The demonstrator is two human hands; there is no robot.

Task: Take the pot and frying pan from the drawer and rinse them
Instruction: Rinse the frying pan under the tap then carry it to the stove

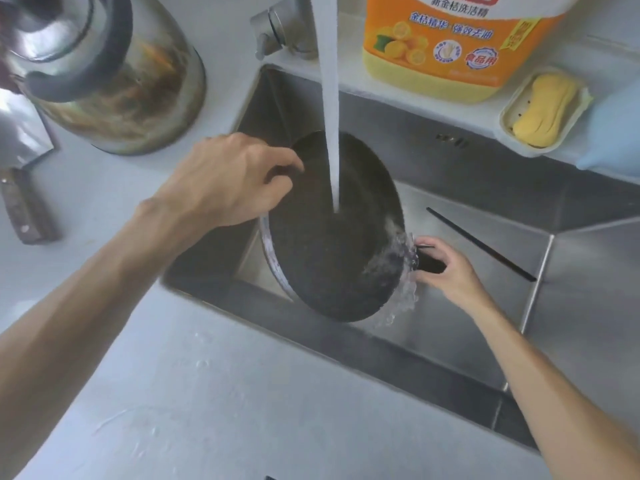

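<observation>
Pan is tilted over the sink, dark inside facing up, under the water running from the tap. The stream hits the pan's middle, just right of the left hand's fingers, and spills off the low right edge, right by the right fingers.

Left hand grips the pan's upper left rim, fingers curled over the edge (tips hidden by the rim). Right hand holds the black handle, fingers wrapped round it, thumb on top.

A chopstick (dark, thin) lies on the sink floor, just beyond the right fingers, apart from them.

On the worktop, well left of the left fingers: a steel kettle and a cleaver with a wooden grip. Behind the sink, far above the right fingers: an orange detergent bottle, then a yellow soap in a pale dish, then something light blue at the frame edge (cannot tell what).
</observation>
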